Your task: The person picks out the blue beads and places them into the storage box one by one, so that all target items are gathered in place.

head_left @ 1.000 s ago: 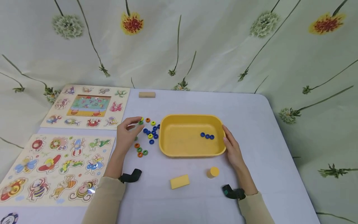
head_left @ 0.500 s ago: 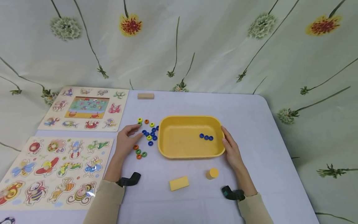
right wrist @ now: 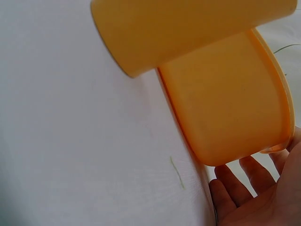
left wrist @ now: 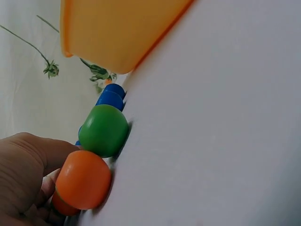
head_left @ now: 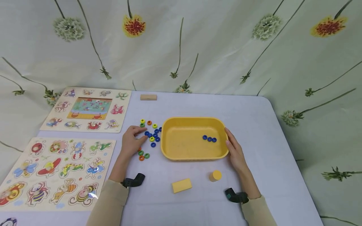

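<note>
- Head view: the yellow tray (head_left: 181,147) lay on the table (head_left: 268,131), holding three blue beads (head_left: 209,139) set in a row toward its 3 o'clock end.
- Head view: the loose beads (head_left: 155,135), in blue, yellow, green and orange, lay scattered on the table at the tray's 9 o'clock side, the closest right by its wall.
- Head view: the left hand (head_left: 132,140) came in at 9 o'clock of those beads, thumb and forefinger a little parted, with a single blue bead (head_left: 146,133) in the gap; whether the tips touched it could not be told.
- Head view: the beads sat so closely bunched that a pinch slightly too wide might shove the neighbours and set one rolling.
- Head view: the right hand (head_left: 235,152) rested at the tray's 3 o'clock end, its fingers fairly straight; a hard push there could slide the tray into the loose beads.
- Head view: a yellow cylinder (head_left: 215,176) stood at 5 o'clock of the tray, near the right wrist, which might topple it if drawn back carelessly.
- Left wrist view: a green bead (left wrist: 104,131) and an orange bead (left wrist: 83,180) were close by the left thumb and hid the fingertips; a turn of that hand could knock them.
- Right wrist view: the right fingers were spread, touching the tray's outer wall from about 5 o'clock; its inside was hidden.
</note>
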Tool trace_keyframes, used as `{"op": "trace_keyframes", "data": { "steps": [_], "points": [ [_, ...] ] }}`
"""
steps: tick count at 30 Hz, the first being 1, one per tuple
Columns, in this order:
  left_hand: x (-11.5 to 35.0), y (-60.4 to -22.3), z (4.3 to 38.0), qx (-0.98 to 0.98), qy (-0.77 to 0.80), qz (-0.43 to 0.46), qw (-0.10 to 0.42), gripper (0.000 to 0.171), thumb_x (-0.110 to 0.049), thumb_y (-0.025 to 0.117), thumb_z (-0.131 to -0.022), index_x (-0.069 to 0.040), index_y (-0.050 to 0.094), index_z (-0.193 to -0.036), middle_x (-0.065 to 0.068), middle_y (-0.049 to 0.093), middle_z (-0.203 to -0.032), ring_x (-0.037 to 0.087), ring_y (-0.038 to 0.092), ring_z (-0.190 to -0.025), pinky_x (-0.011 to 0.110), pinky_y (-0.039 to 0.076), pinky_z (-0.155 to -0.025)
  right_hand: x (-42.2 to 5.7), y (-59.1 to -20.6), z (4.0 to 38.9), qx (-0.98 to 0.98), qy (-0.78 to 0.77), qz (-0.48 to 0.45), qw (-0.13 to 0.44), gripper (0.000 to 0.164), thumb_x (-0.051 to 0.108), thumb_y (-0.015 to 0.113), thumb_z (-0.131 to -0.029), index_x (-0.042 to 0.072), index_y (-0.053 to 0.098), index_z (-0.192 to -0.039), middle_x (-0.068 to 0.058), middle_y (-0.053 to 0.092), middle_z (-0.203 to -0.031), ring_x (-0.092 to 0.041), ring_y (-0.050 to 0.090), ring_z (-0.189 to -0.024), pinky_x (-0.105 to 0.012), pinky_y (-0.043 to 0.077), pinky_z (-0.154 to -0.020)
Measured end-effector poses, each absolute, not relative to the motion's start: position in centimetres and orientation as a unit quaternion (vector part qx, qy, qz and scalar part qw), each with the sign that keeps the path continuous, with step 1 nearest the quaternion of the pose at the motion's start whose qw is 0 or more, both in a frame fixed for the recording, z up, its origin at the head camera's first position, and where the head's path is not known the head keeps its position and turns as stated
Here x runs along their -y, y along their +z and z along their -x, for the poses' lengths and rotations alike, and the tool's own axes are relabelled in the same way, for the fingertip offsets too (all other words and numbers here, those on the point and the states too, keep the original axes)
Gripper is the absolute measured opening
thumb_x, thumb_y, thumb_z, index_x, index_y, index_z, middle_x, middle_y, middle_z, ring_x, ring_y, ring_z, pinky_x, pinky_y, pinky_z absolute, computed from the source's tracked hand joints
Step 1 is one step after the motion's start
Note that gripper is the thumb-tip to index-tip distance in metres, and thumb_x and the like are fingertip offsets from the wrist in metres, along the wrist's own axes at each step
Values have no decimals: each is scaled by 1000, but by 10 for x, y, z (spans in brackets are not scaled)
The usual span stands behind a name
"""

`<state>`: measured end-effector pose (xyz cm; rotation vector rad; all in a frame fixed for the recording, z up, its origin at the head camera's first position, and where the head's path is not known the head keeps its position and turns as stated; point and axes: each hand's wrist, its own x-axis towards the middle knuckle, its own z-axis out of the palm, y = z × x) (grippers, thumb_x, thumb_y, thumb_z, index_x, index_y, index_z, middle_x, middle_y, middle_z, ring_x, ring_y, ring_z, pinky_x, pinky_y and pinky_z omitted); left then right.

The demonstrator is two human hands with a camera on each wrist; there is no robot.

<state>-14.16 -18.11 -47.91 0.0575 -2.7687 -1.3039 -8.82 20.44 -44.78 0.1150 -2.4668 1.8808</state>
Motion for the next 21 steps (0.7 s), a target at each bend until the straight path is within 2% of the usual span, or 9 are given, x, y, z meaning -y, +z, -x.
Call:
{"op": "trace_keyframes", "data": {
  "steps": [4,7,10,13,14,17,21],
  "points": [
    [177,-476,142,903,-424,-40,48,28,-19,64,-80,-12,63,-107,7,52,-106,24,49,-102,40,40,-89,-205,-447,88,794,607,-40,20,43,12,33,-96,13,29,-139,-1,28,-144,-15,20,-134,-37,15,-109],
    [173,-469,140,897,-430,-73,76,27,-21,65,-80,-10,64,-105,7,56,-103,22,51,-96,36,43,-83,-204,-447,87,794,607,-40,19,43,12,33,-96,13,29,-139,-2,28,-144,-15,20,-134,-38,14,-109],
    [161,-455,138,882,-446,-101,112,26,-25,67,-78,-14,65,-102,2,58,-96,15,52,-88,30,46,-69,-203,-446,87,792,608,-42,16,43,11,33,-96,12,29,-139,-2,27,-144,-16,20,-134,-38,14,-109],
    [138,-428,137,866,-483,-63,114,26,-24,67,-78,-14,64,-101,2,60,-93,13,53,-83,25,48,-63,-203,-446,87,792,609,-42,18,43,10,33,-96,12,29,-139,-2,28,-144,-16,20,-134,-37,15,-109],
    [129,-418,137,859,-500,-43,105,26,-23,68,-77,-14,64,-101,2,61,-91,13,54,-81,24,48,-62,-204,-446,87,791,610,-43,19,43,10,33,-96,12,29,-139,-2,28,-144,-16,20,-134,-35,15,-109],
    [98,-396,141,842,-536,28,46,25,-18,69,-76,-12,64,-100,5,63,-90,15,56,-80,22,49,-68,-204,-446,87,792,609,-42,20,43,11,33,-96,12,29,-139,-2,28,-144,-15,20,-134,-23,17,-108],
    [56,-398,151,839,-538,73,-39,21,-15,70,-74,-13,65,-95,1,63,-85,12,56,-75,20,49,-63,-204,-445,87,789,613,-46,21,43,10,33,-96,11,29,-139,-3,28,-144,-16,20,-134,-8,18,-101]
  ]
}}
